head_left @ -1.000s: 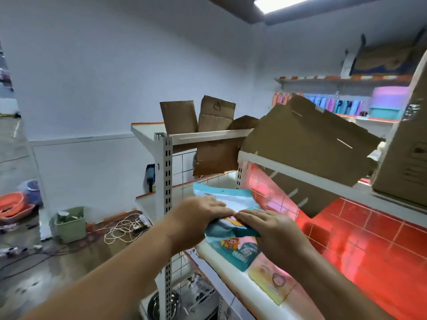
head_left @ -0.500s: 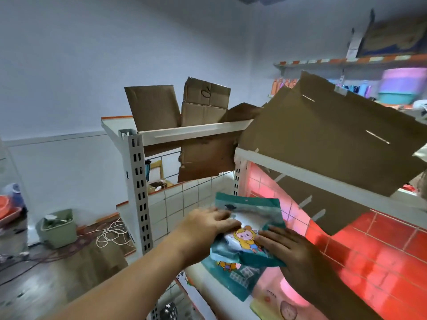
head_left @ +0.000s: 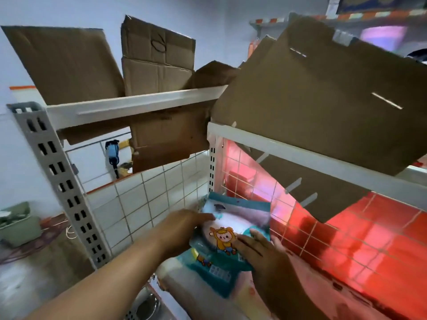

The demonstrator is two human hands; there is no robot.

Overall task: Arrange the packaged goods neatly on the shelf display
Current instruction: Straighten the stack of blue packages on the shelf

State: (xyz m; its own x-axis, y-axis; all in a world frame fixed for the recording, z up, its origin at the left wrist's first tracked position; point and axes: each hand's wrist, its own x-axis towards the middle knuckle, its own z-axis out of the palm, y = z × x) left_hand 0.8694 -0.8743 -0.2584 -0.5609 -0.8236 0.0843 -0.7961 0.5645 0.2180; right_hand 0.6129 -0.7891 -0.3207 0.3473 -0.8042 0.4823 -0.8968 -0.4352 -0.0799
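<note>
A white metal shelf [head_left: 231, 294] backed by a wire grid and a red panel is seen below flattened cardboard sheets [head_left: 323, 95] stacked on the upper tier. On that shelf, close to the grid's left corner, a teal packet [head_left: 233, 229] printed with a cartoon figure is held tilted above a second teal packet [head_left: 215, 271] lying flat on the shelf. The upper packet's left edge is clamped in the grip of the left hand [head_left: 184, 229], while the right hand [head_left: 258, 250] is laid with fingers spread flat on its lower right corner, its grip not closed.
</note>
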